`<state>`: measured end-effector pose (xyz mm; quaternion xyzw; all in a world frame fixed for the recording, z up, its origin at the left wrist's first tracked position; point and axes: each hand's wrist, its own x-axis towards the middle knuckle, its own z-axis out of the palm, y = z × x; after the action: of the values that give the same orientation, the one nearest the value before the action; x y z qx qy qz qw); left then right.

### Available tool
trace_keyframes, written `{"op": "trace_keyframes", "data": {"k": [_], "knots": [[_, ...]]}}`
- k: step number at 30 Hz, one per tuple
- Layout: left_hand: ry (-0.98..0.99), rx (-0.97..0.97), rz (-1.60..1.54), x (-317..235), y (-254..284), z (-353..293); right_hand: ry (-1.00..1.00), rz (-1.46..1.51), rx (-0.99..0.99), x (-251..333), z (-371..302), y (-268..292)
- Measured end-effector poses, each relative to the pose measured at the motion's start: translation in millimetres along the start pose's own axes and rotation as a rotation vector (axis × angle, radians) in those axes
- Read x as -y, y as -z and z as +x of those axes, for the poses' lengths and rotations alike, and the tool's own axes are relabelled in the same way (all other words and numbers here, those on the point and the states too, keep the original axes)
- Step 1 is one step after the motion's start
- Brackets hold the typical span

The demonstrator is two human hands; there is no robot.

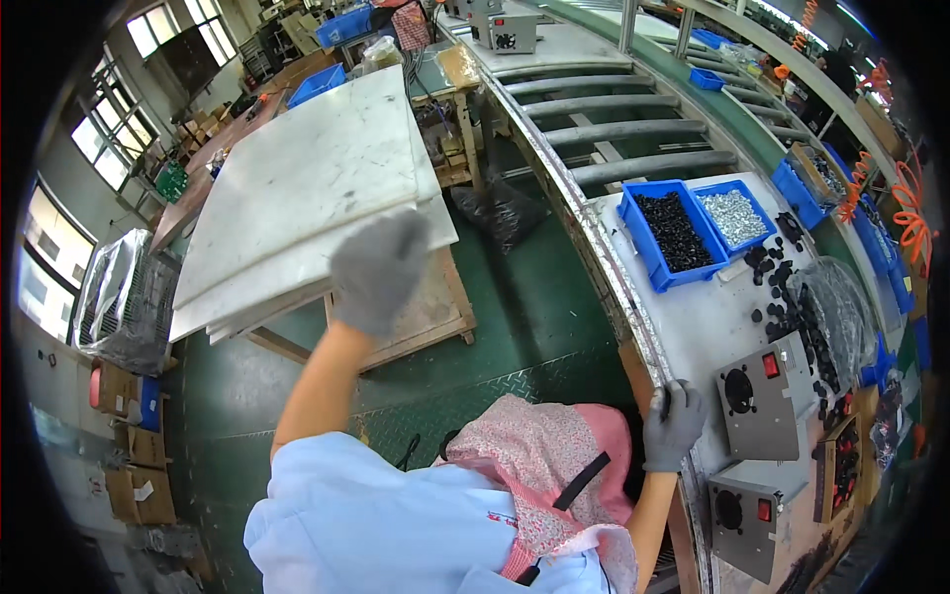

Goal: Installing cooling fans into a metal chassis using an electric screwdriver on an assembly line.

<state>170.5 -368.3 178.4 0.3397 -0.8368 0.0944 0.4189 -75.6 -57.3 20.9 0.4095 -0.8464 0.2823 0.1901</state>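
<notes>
My left hand (381, 272), in a grey glove, is raised over the near edge of a stack of white boards (307, 168). Motion smears its fingers, so I cannot see whether it holds anything. On the metal side rail (633, 322) of the roller conveyor rests my right hand (675, 428), also gloved in grey, its fingers slightly bent and apart with nothing in them. Close to its right are two grey metal boxes, each with a black round fan grille and a red switch: a farther box (807, 396) and a nearer box (757, 520).
Beyond my right hand, a blue bin of black parts (676, 233) adjoins a blue bin of silvery screws (732, 216). Loose black knobs (777, 287) lie beside a clear plastic bag (836, 317). Conveyor rollers (623, 129) run away from me. A black bag (503, 213) lies on the green floor.
</notes>
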Motion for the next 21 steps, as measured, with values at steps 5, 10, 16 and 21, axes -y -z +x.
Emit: {"op": "trace_keyframes", "data": {"k": [5, 10, 16, 21], "knots": [[0.202, 0.465, 0.256, 92, -24, 40, 0.029, 0.029, -0.035, 2, -3, 3], [0.228, 0.52, 0.233, 93, -89, 87, 0.012, 0.035, -0.011, 3, -3, 5], [0.972, 0.65, -1.18, 16, -170, 108, -0.001, 0.066, -0.019, -2, -6, 4], [1.385, 0.183, -1.931, 57, -253, 115, -0.009, 0.094, -0.025, 0, -6, 10]]}}
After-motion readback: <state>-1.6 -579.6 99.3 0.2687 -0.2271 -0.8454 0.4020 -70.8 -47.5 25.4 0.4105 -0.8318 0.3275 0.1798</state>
